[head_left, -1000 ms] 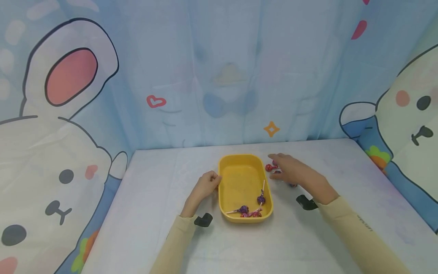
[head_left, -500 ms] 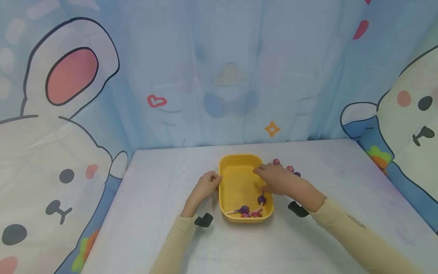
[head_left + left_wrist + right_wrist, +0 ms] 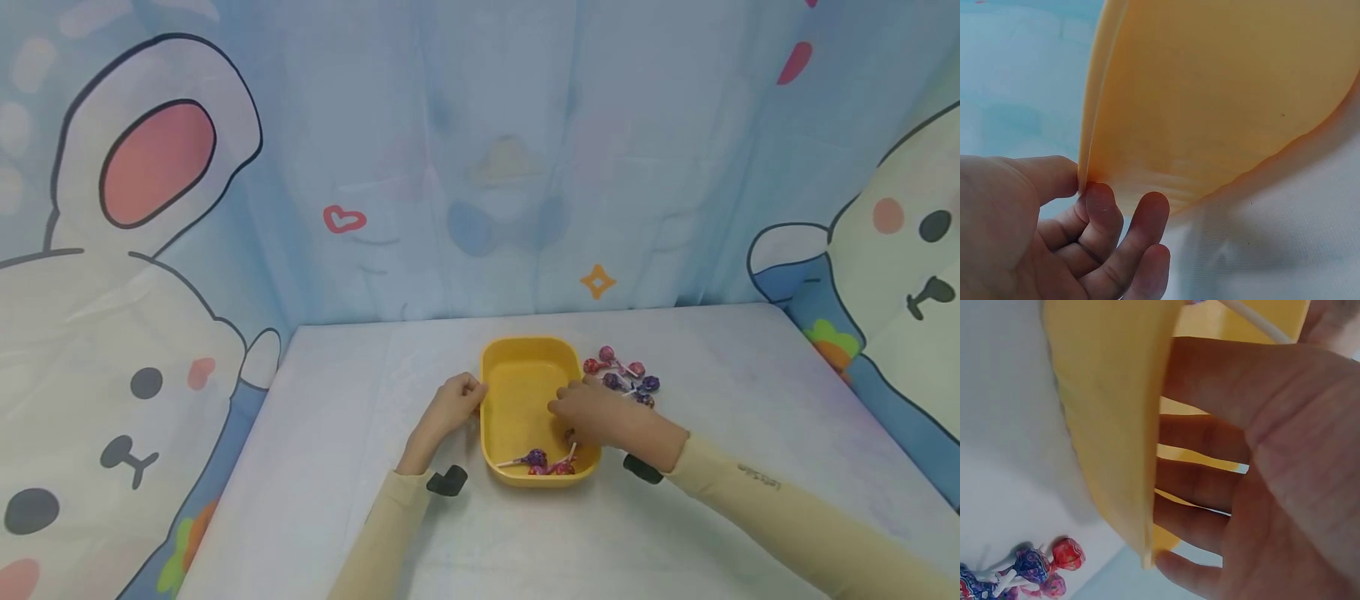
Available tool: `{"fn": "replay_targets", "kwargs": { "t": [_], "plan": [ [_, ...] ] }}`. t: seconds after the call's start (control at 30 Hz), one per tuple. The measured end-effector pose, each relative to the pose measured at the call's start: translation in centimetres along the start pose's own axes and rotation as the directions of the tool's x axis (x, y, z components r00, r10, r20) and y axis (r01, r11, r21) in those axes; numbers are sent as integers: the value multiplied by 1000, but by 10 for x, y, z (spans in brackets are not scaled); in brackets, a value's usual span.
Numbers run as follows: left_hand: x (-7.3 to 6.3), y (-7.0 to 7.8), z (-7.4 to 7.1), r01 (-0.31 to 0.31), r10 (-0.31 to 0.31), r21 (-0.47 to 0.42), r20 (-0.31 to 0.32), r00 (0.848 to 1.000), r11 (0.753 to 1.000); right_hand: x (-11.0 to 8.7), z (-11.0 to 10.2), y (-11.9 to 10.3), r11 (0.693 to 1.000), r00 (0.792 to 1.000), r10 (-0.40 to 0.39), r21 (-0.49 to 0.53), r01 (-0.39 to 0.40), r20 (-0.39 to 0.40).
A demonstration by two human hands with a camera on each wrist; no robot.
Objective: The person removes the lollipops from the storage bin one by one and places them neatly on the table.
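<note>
A yellow plastic tray [image 3: 517, 367] lies in the middle of the table. My left hand [image 3: 454, 402] pinches its left rim; the left wrist view shows thumb and fingers [image 3: 1102, 209] on either side of that edge. Over the right rim reaches my right hand [image 3: 596, 412], its fingers down inside the tray. In the right wrist view the tray wall hides its fingertips, so any grip is unseen. A dark bit of a lollipop [image 3: 570, 435] shows under the thumb. Towards the tray's near end lie a purple lollipop [image 3: 536, 457] and red-pink lollipops [image 3: 564, 468].
Several wrapped lollipops [image 3: 649, 384] lie in a loose cluster on the white tabletop [image 3: 712, 375], right of the tray. Behind the table hangs a blue curtain [image 3: 375, 275] with cartoon rabbits.
My right hand has moved left and down from above the lollipop cluster into the tray, uncovering the cluster and covering the purple lollipop at the tray's right side. My left hand stays put.
</note>
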State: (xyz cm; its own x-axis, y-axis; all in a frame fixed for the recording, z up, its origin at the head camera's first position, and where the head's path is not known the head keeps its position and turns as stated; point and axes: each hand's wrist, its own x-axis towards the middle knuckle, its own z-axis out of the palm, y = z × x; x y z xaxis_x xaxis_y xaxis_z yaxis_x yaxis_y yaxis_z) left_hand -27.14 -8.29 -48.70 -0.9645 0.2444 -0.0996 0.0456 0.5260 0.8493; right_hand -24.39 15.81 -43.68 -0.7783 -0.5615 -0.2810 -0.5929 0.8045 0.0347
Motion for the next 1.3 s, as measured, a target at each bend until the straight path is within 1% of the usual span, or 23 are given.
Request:
{"fn": "replay_targets", "kwargs": {
  "t": [0.13,0.23,0.43,0.67,1.0,1.3],
  "plan": [
    [0,-1,0,-4,4,3,0,1000,1000,0,4,-3,1000,1000,10,6,-11,11],
    [1,-1,0,-3,3,5,0,1000,1000,-1,6,-5,1000,1000,4,-6,-4,5],
    [0,-1,1,3,-3,12,-3,1000,1000,-1,10,-7,1000,1000,-3,1,3,11],
    [-1,0,1,-1,1,16,-11,1000,1000,0,12,-7,999,1000,0,-42,0,3],
    [1,-1,1,-7,7,6,-6,1000,1000,-1,13,-7,998,1000,-7,-62,6,-7],
    [-1,0,1,21,-21,-4,3,1000,1000,-1,12,-8,1000,999,-22,-22,22,-26]
  ]
}}
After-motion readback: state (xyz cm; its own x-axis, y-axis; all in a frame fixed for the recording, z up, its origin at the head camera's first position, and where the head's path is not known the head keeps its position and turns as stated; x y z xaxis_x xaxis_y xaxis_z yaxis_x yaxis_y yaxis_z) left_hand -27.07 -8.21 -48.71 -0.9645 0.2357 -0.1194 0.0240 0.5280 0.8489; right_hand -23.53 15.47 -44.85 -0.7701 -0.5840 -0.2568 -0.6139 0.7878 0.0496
